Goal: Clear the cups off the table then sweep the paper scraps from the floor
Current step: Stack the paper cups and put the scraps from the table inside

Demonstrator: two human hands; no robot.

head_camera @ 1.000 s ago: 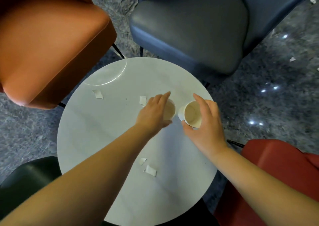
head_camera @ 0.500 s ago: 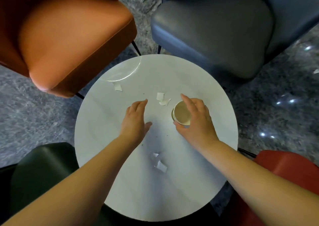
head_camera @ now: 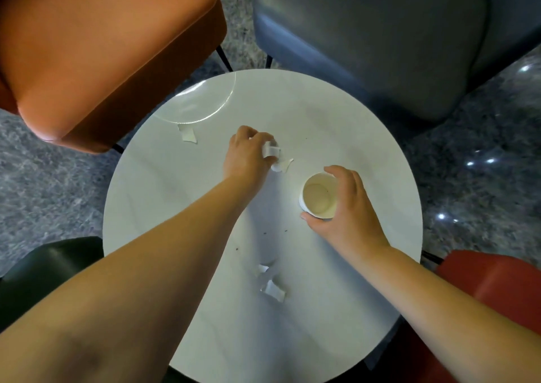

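Right hand (head_camera: pixel 349 207) wraps the paper cup (head_camera: pixel 318 196), upright on the round desk (head_camera: pixel 351 295), right of centre; open room around, lift straight up. Left hand (head_camera: pixel 247 156) pinches a paper scrap (head_camera: pixel 270 150), another scrap (head_camera: pixel 282 165) just beside it. More scraps (head_camera: pixel 273 290) lie nearer the body.

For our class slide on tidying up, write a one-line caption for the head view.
Right hand grips a paper cup on the round white table while the left hand pinches a paper scrap.
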